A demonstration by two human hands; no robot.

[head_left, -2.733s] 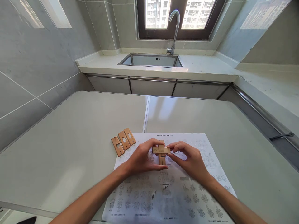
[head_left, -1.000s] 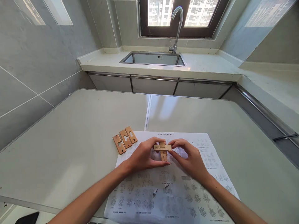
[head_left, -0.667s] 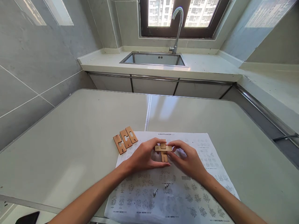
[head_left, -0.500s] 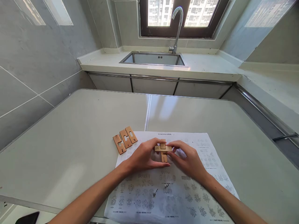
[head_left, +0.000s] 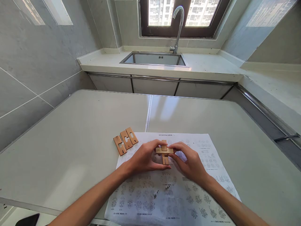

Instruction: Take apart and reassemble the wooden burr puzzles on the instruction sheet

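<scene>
Interlocked wooden puzzle pieces (head_left: 164, 151) form a cross between my hands, just over the printed sheet. My left hand (head_left: 148, 156) grips the upright part, forefinger at its top and thumb near its lower end. With thumb and forefinger, my right hand (head_left: 185, 157) pinches the right end of the crosswise piece. Some of the joint is hidden by my fingers. Three loose flat wooden pieces with cut-outs and numbers lie left of the sheet: one notched piece (head_left: 117, 141), a middle piece (head_left: 123, 135) and one with a closed slot (head_left: 134, 140).
A large printed sheet (head_left: 174, 204) with puzzle diagrams lies under my hands on the pale table (head_left: 58, 141). Beyond the table are a counter with a sink (head_left: 152, 65), a faucet (head_left: 180, 29) and a window. A dark object (head_left: 27, 219) sits at the lower left.
</scene>
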